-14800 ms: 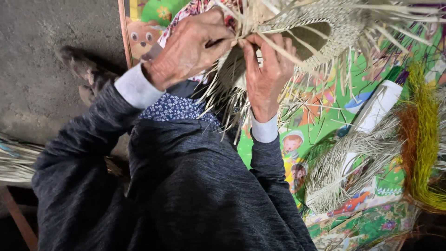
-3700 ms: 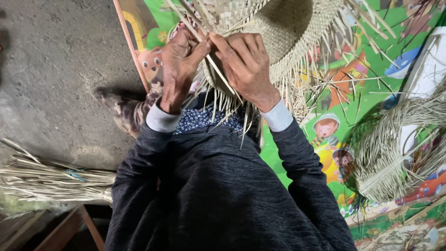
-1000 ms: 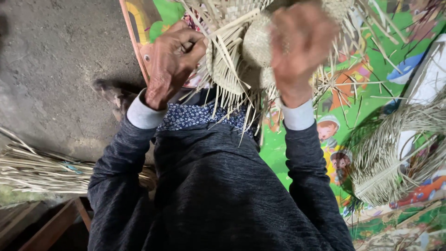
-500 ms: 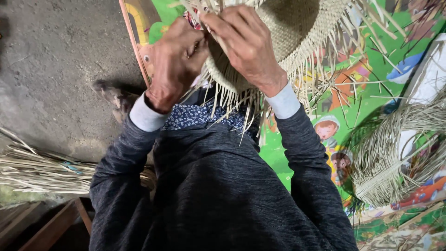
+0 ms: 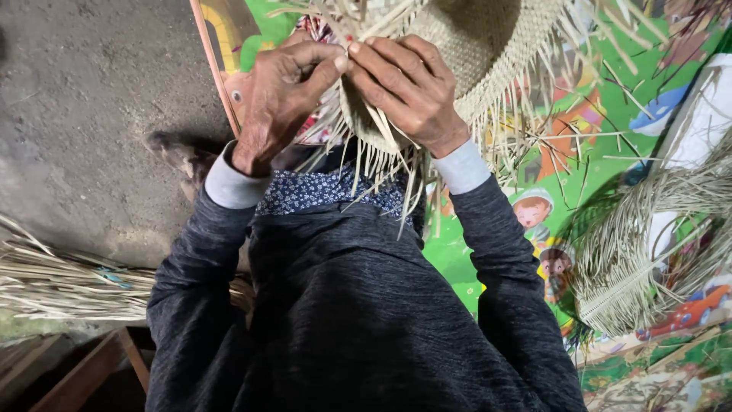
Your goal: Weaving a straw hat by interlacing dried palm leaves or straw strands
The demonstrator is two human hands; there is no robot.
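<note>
While both hands pinch straw hat rim, loose strands point toward body.

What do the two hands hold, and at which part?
Both the left hand and the right hand grip the half-woven straw hat at its unfinished edge, pinching the loose strands there.

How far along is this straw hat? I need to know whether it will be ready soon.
The hat has a closely woven body, so that part looks done. Both hands, left hand and right hand, pinch strands at its edge. Many loose strands hang unwoven around the rim, so the edge is unfinished. Another woven piece lies on the mat, and a straw bundle lies on the floor.
</note>
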